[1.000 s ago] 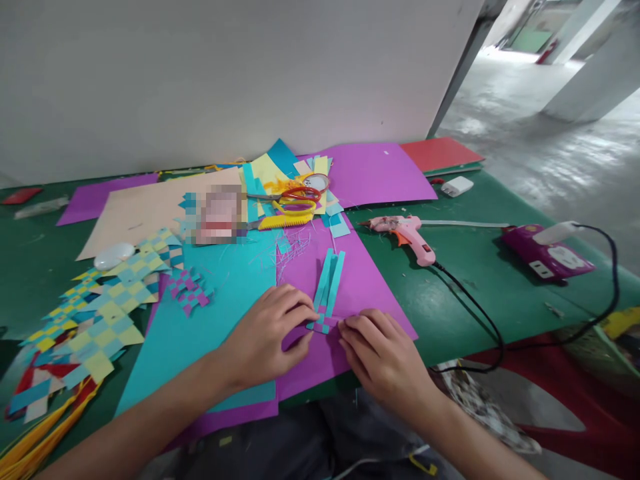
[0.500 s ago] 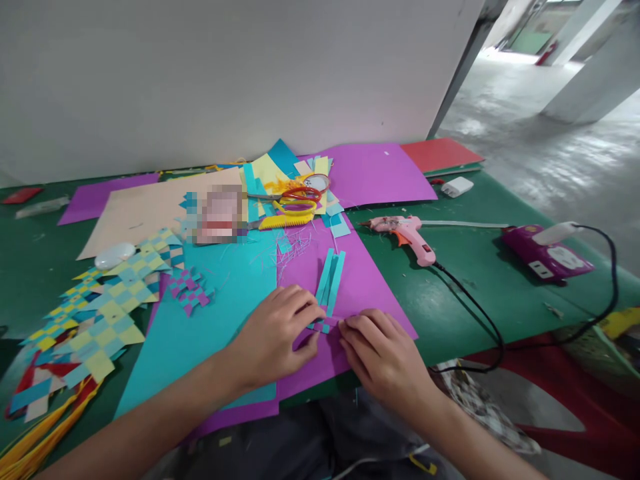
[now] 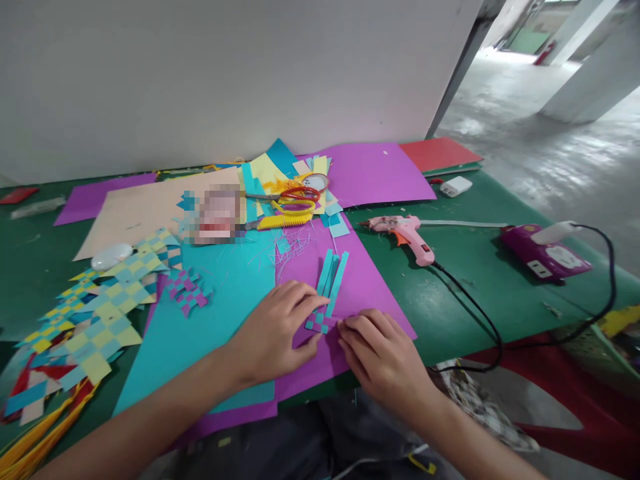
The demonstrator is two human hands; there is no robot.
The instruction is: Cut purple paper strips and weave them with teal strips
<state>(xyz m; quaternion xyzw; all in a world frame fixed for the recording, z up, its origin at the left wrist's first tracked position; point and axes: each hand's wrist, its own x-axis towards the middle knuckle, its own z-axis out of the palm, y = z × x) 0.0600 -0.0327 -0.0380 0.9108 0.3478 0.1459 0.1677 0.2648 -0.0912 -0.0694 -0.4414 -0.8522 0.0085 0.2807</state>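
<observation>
A small woven paper piece (image 3: pixel 317 323) in purple and turquoise checks lies over the purple sheet (image 3: pixel 370 293), with turquoise strips (image 3: pixel 330 277) sticking out from its far side. My left hand (image 3: pixel 280 330) grips this piece along its edges, forefinger on the far side and thumb on the near side. From the right, the fingertips of my right hand (image 3: pixel 383 350) pinch the end of a purple paper strip (image 3: pixel 334 321) that comes out of the weave. Fingers hide part of the strip's end.
A pink glue gun (image 3: pixel 405 233) rests right of the sheets, its cord running to a purple power socket (image 3: pixel 543 253). Beyond my hands are scissors (image 3: pixel 295 200) and a yellow-handled cutter (image 3: pixel 283 221). Finished woven pieces (image 3: pixel 105 313) and a white computer mouse (image 3: pixel 113 256) are at left.
My left fingers have opened slightly, exposing more of the checked weave. The turquoise strips have spread apart, the right one leaning further right. My right hand keeps its pinch.
</observation>
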